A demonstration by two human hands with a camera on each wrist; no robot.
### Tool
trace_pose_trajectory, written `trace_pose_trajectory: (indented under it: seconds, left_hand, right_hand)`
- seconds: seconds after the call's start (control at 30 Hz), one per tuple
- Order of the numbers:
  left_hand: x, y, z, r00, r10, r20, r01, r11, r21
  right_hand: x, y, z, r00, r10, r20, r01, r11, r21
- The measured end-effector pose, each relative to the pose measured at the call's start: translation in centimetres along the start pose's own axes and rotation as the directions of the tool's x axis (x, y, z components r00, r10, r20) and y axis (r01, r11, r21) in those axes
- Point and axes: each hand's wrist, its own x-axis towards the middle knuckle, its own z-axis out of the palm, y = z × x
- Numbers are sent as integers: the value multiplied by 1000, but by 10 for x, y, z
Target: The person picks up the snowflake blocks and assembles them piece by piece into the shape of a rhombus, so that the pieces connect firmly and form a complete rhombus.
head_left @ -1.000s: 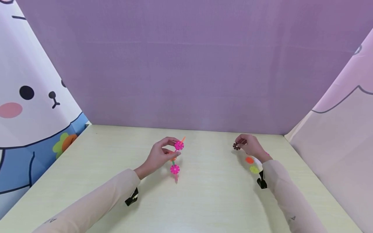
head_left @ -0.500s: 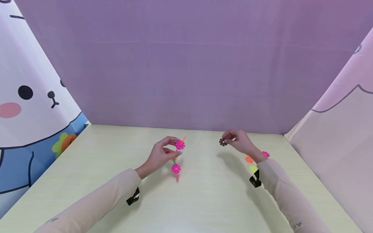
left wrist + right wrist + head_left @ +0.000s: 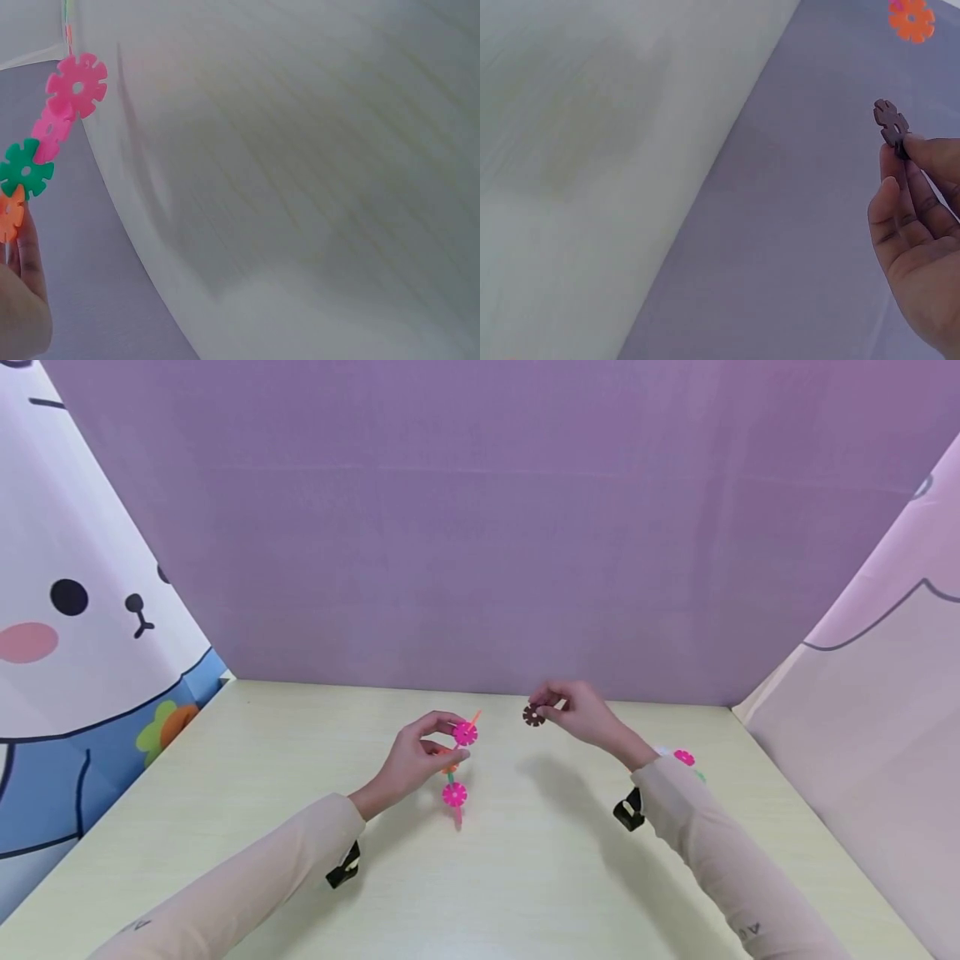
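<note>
In the head view my left hand holds a chain of interlocking flower-shaped plastic discs between thumb and fingers. A pink disc hangs low on that chain, and an orange piece sticks up at its top. The left wrist view shows pink, green and orange discs slotted together. To the right, my right hand pinches a single brown notched disc, held above the table and apart from the chain. Close up in the right wrist view, the brown disc is tilted nearly edge-on.
Loose discs lie on the table beyond my right sleeve: a pink disc, a white disc and a partly hidden green disc. A purple cloth rises behind the table, with printed cloths at both sides.
My right hand has carried the brown disc leftward and slightly up, towards the chain. The orange and yellow loose discs are now hidden behind my right sleeve. My left hand has barely moved.
</note>
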Motion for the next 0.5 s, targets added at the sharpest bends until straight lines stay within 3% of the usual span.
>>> trace_pose_trajectory:
  seconds: [0.3, 0.5]
  left_hand:
    - [1, 3, -2, 999, -52, 15, 52, 999, -9]
    - [-4, 23, -1, 998, -58, 24, 58, 998, -10]
  right_hand:
    - [19, -24, 4, 999, -29, 37, 28, 999, 20]
    - [27, -37, 9, 998, -60, 30, 60, 998, 24]
